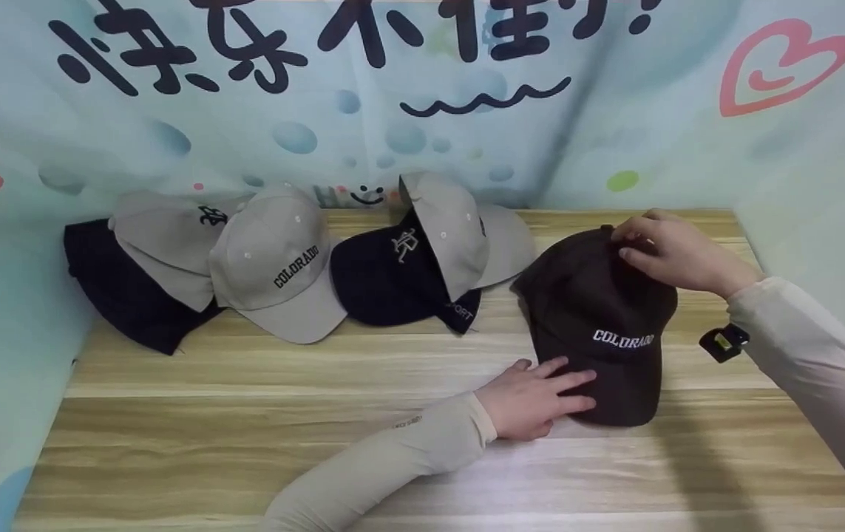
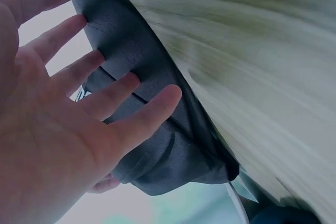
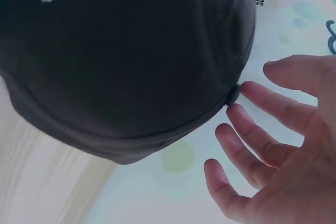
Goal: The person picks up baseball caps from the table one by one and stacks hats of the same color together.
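Note:
A dark baseball cap (image 1: 599, 310) with white COLORADO lettering stands at the right of the table, its brim toward me. My left hand (image 1: 533, 399) has its fingers spread along the left side of the brim; the left wrist view shows them nearly straight against the dark cloth (image 2: 157, 150). At the top of the crown is my right hand (image 1: 677, 251). From the right wrist, its fingertips (image 3: 236, 114) are right at the small button (image 3: 232, 95) on the crown, with the thumb held apart from the cloth.
Left of the dark cap, more caps form an overlapping row: a grey one (image 1: 448, 229) over a navy one (image 1: 385, 277), a grey COLORADO cap (image 1: 274, 251), another grey cap (image 1: 163, 236) and a navy cap (image 1: 134, 288). A printed curtain (image 1: 363, 148) hangs behind the wooden table (image 1: 282, 428).

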Motion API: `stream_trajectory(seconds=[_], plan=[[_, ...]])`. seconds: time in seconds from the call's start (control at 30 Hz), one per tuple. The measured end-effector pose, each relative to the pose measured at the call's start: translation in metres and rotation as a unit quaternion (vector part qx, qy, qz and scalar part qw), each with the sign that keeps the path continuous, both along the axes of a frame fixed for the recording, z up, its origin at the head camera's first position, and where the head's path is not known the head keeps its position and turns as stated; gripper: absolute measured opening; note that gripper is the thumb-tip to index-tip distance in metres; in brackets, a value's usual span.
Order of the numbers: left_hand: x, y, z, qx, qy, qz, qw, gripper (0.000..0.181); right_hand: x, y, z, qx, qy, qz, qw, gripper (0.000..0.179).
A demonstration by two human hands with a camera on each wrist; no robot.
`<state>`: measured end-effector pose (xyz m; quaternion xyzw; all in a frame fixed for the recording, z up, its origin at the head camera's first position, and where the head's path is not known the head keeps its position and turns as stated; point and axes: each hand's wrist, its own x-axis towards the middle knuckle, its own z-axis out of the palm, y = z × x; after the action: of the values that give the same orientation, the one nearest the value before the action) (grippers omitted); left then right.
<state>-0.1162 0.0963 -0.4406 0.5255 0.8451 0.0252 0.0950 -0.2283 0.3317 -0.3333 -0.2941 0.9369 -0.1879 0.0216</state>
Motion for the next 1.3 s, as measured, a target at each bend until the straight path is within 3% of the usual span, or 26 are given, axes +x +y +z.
stream_trajectory(seconds=[0.2,0.43,0.63,0.77,0.87,0.97,1.03,1.1,1.17,1.3], plan=[[-0.002,-0.002,0.005,-0.012,0.000,-0.002,0.9999,0.056,0.011,-0.012,0.010,-0.002,0.054,0.022,0.9983,0.017],[-0.010,-0.031,0.022,0.016,0.004,0.025,0.9995,0.047,0.040,-0.028,0.021,-0.047,0.077,0.048,0.9947,0.023],[-0.036,-0.066,0.044,0.080,0.023,0.079,0.9934,0.035,0.058,-0.035,0.016,-0.074,0.092,0.079,0.9899,0.026],[-0.061,-0.089,0.059,0.103,0.049,0.156,0.9811,0.032,0.063,-0.037,0.008,-0.078,0.088,0.089,0.9891,0.025],[-0.082,-0.105,0.070,0.116,0.058,0.254,0.9586,0.025,0.066,-0.038,0.002,-0.072,0.081,0.095,0.9895,0.025],[-0.104,-0.120,0.077,0.142,0.053,0.359,0.9209,0.017,0.068,-0.041,-0.003,-0.065,0.077,0.100,0.9899,0.024],[-0.117,-0.128,0.080,0.170,0.045,0.411,0.8945,0.013,0.070,-0.043,-0.006,-0.061,0.075,0.102,0.9901,0.024],[-0.129,-0.133,0.082,0.197,0.023,0.445,0.8731,0.017,0.073,-0.045,-0.011,-0.059,0.073,0.104,0.9902,0.023],[-0.140,-0.135,0.085,0.217,-0.004,0.467,0.8572,0.028,0.076,-0.047,-0.017,-0.061,0.070,0.107,0.9900,0.022],[-0.156,-0.131,0.089,0.192,-0.072,0.503,0.8394,0.044,0.082,-0.052,-0.030,-0.071,0.061,0.114,0.9891,0.021]])
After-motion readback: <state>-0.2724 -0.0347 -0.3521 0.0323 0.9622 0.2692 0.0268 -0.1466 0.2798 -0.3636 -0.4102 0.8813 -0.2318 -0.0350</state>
